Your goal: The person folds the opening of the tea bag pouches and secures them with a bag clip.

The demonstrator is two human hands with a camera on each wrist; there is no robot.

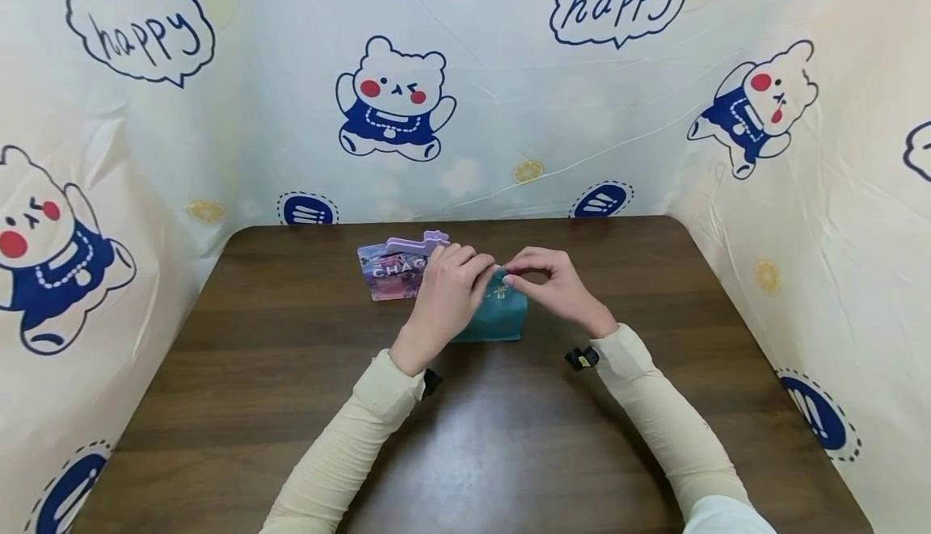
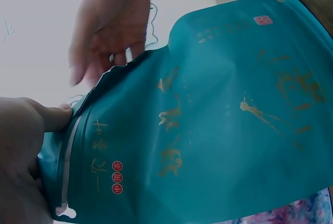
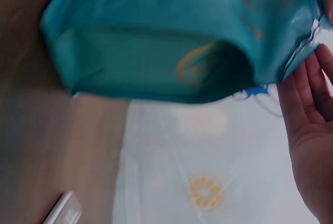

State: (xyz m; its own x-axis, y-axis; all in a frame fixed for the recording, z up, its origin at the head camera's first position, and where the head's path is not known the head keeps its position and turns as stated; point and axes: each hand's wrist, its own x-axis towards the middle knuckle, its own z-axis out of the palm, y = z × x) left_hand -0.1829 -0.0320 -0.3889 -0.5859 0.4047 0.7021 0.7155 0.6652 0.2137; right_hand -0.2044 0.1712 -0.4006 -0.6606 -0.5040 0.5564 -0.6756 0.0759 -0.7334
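A teal tea pouch [image 1: 502, 317] with gold and red characters is held over the table by its upper end. My left hand [image 1: 452, 288] pinches the top edge; the left wrist view shows the thumb [image 2: 57, 117] pressed on it beside a pale tear strip [image 2: 66, 166]. That edge looks ragged and partly parted. At the other end of the edge is my right hand [image 1: 556, 279], its fingers [image 3: 302, 91] fairly straight and touching the edge. In the left wrist view the right hand [image 2: 112, 23] is blurred, its thumb apart from the pouch.
Behind my left hand lies a pink and purple packet [image 1: 396, 275] with lettering, a lilac clip [image 1: 407, 245] along its top. The dark wooden table [image 1: 291, 372] ends at a printed cloth backdrop [image 1: 502, 114]. A pale object [image 3: 65, 209] shows in the right wrist view.
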